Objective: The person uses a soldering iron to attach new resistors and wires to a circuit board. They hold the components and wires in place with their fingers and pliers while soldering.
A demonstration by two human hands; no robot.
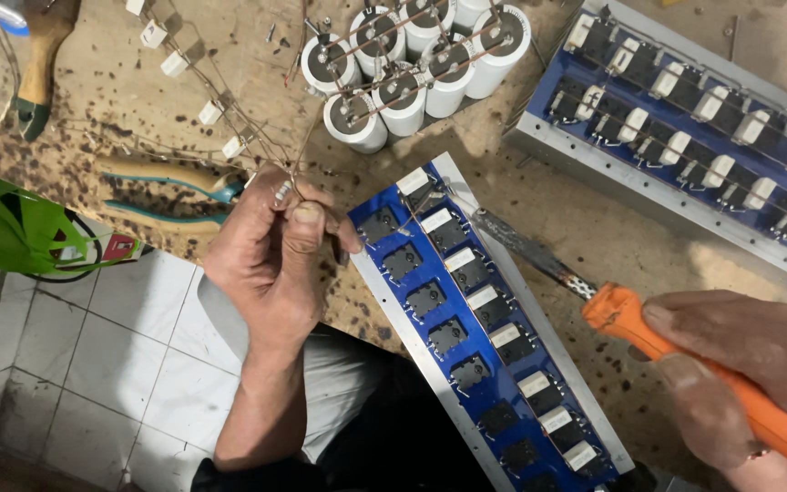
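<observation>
Workbench (120, 91) scorched, speckled. Left hand (270, 241) pinches thin solder wire (298, 169) between thumb and fingers, wire rising toward capacitor cluster (416, 59). Right hand (740, 364) closed around orange handle of soldering iron (594, 296), tip touching top end of blue circuit board (466, 319) near white resistor (413, 180). Board lies diagonally between hands, rows of black transistors on it. Second blue board (685, 128) upper right, apart. Pliers (170, 187) just left of left hand. Green bag (20, 228) at bench edge.

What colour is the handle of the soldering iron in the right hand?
Orange: the soldering iron handle in the right hand shows clearly in the head view.
</observation>
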